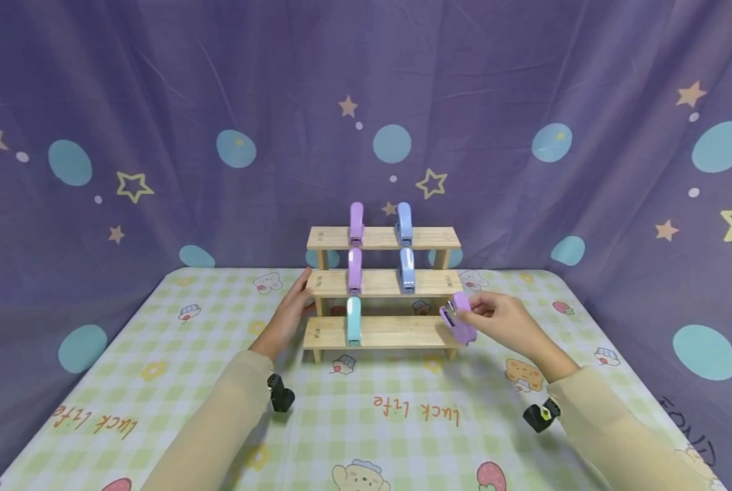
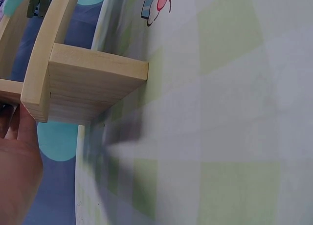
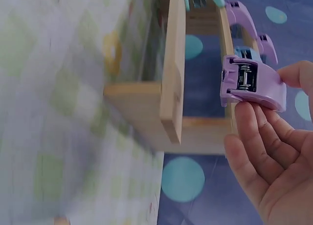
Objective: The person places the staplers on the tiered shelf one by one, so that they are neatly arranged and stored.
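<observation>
A purple stapler (image 1: 464, 326) is pinched between the thumb and fingers of my right hand (image 1: 505, 322), tilted in front of the right end of the bottom step. The right wrist view shows the same purple stapler (image 3: 266, 85) end-on, with fingertips under it and the thumb on its far end. My left hand (image 1: 287, 315) rests against the left side of a three-step wooden rack (image 1: 415, 332), fingers mostly straight. A teal stapler (image 1: 354, 320) stands upright on the bottom step, left of its middle.
The middle step holds a purple stapler (image 1: 355, 271) and a blue stapler (image 1: 406, 271). Above them on the top step stand another purple stapler (image 1: 356, 223) and blue stapler (image 1: 404, 224). A checked cloth (image 1: 218, 382) covers the table, and a purple curtain (image 1: 488, 82) hangs behind.
</observation>
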The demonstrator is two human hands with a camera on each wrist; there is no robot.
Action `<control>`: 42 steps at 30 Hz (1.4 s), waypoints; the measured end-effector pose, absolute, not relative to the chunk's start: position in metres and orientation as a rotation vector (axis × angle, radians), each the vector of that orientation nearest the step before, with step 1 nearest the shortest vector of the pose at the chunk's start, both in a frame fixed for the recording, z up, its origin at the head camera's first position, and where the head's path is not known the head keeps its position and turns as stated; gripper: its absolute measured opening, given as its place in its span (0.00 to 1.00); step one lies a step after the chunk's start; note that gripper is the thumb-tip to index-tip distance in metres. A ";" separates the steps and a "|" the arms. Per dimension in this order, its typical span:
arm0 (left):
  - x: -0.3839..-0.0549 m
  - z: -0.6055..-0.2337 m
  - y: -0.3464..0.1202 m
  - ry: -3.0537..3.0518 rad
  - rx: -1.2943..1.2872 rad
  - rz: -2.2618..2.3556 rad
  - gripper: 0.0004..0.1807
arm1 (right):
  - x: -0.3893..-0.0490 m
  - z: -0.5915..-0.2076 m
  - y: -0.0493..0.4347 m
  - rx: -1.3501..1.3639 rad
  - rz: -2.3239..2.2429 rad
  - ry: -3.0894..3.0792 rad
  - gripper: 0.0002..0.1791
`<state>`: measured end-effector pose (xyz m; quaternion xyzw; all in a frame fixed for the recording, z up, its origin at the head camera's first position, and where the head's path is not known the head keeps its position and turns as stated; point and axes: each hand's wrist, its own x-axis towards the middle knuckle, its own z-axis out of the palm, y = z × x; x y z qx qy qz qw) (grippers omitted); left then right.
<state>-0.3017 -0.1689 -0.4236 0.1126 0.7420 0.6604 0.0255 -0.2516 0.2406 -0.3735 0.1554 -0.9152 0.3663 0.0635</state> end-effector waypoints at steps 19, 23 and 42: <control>-0.305 -0.427 -0.170 2.295 0.370 2.036 0.32 | -0.264 -0.393 0.177 0.501 1.172 -2.773 0.11; -0.304 -0.425 -0.170 2.290 0.368 2.042 0.32 | -0.265 -0.396 0.167 0.483 1.158 -2.779 0.12; -0.305 -0.427 -0.170 2.313 0.362 2.022 0.32 | -0.272 -0.399 0.154 0.342 1.290 -2.824 0.20</control>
